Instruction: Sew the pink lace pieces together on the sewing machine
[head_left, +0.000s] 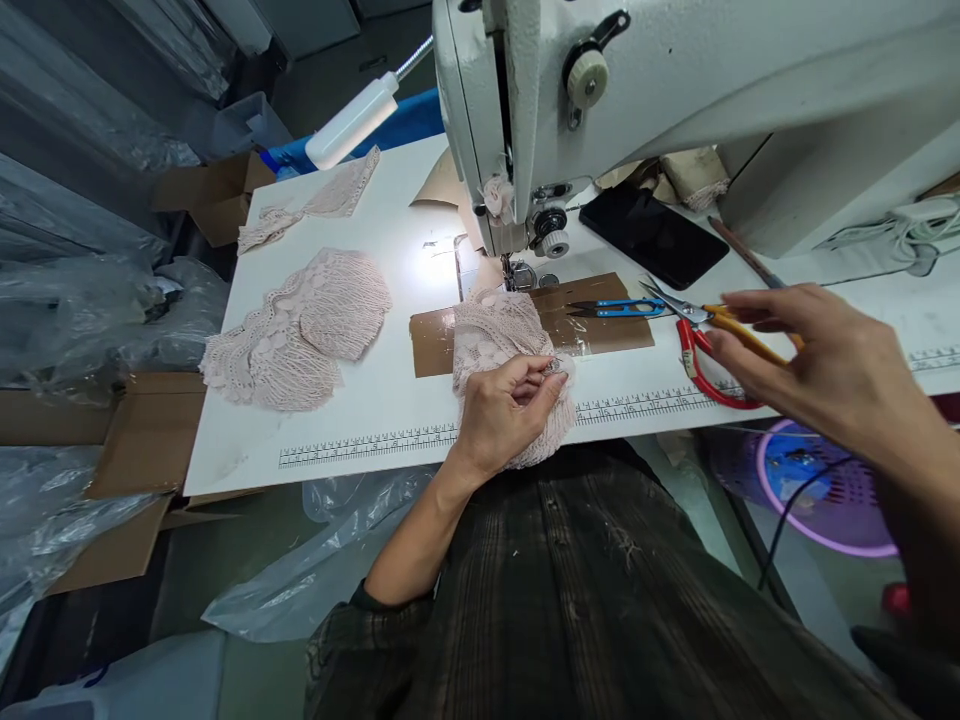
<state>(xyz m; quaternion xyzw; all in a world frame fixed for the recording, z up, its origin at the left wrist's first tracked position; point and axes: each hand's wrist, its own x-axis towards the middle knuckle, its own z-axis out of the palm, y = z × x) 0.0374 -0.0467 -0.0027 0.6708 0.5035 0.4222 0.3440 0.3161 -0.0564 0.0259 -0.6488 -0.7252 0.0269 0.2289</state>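
My left hand (506, 410) pinches the edge of a pale pink lace piece (495, 330) between thumb and fingers. That lace lies beneath the sewing machine's presser foot (510, 272) and hangs over the table's front edge. My right hand (817, 365) is over the scissors (694, 312), its thumb and fingers apart on either side of a yellow handle; whether they touch it I cannot tell. The scissors' other handle is a red loop. Blue thread snips (619, 308) lie left of the scissors on brown tape (585, 335).
More lace pieces (300, 330) lie on the table's left. The sewing machine (675, 90) stands at the back, with a black phone (652, 232) beside it. A lit lamp (352, 125) shines over the table. A printed ruler (367, 445) runs along the front edge; a purple basket (825, 545) stands below right.
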